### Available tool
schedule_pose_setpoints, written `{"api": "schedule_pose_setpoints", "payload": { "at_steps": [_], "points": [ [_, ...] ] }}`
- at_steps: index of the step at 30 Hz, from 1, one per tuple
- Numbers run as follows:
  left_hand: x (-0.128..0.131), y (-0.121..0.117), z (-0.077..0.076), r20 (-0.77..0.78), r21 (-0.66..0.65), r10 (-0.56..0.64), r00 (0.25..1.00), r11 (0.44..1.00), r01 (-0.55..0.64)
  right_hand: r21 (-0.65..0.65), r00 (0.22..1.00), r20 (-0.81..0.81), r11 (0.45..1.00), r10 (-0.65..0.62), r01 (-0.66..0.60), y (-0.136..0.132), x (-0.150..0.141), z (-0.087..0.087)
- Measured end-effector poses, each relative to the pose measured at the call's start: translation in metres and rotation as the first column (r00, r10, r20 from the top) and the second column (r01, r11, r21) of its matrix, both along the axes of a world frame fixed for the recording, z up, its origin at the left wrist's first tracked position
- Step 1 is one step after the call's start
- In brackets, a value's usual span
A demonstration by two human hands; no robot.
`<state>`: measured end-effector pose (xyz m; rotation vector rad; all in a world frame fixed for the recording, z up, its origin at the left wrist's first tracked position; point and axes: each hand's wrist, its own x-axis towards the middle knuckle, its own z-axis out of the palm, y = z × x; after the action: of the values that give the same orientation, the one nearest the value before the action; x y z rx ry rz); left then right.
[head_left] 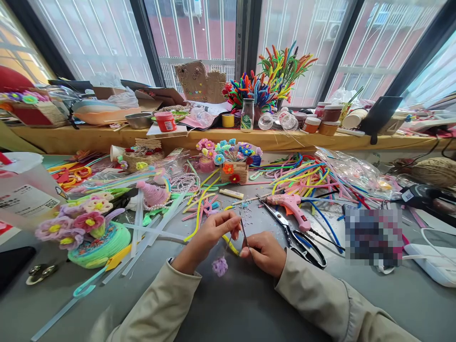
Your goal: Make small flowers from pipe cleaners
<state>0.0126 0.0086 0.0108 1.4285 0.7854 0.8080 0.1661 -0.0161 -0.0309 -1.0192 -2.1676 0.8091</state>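
Observation:
My left hand [217, 232] is closed in a pinch, thumb against fingers, in the middle of the head view. A small purple fuzzy flower [220, 266] hangs upside down below it, its thin stem running up into the fingers. My right hand [265, 251] is closed round a slim dark metal tool [243, 231], its narrow tip pointing up close to the left fingertips. Whether this is a pair of tweezers or something else, I cannot tell. Behind the hands lie a yellow pipe cleaner [230, 245] and small fuzzy scraps [246, 219].
To the right lie black-handled scissors [302, 247] and a pink glue gun [290, 204] with its cord. Pipe cleaners [313, 175] heap behind them. Clear glue sticks [156, 232] and a green yarn base with flowers [99, 242] stand left. A decorated flower box [234, 172] sits ahead.

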Motion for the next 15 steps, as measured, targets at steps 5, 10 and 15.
{"api": "schedule_pose_setpoints", "payload": {
  "at_steps": [5, 10, 15],
  "points": [
    [0.0007, -0.0022, 0.0039, -0.046, 0.014, -0.052, 0.998, 0.999, 0.053, -0.018, 0.998, -0.036, 0.999, 0.042, -0.042, -0.0013, 0.0002, 0.0023],
    [0.0004, -0.0028, 0.0046, -0.047, 0.010, -0.078, 0.996, 0.997, 0.079, 0.006, 0.999, -0.028, 0.999, 0.034, -0.033, -0.0009, -0.0003, 0.0036],
    [0.0002, -0.0023, 0.0046, -0.043, 0.009, -0.022, 0.999, 1.000, 0.023, -0.009, 0.999, -0.026, 1.000, 0.022, -0.022, -0.0011, -0.0003, 0.0019]
  ]
}}
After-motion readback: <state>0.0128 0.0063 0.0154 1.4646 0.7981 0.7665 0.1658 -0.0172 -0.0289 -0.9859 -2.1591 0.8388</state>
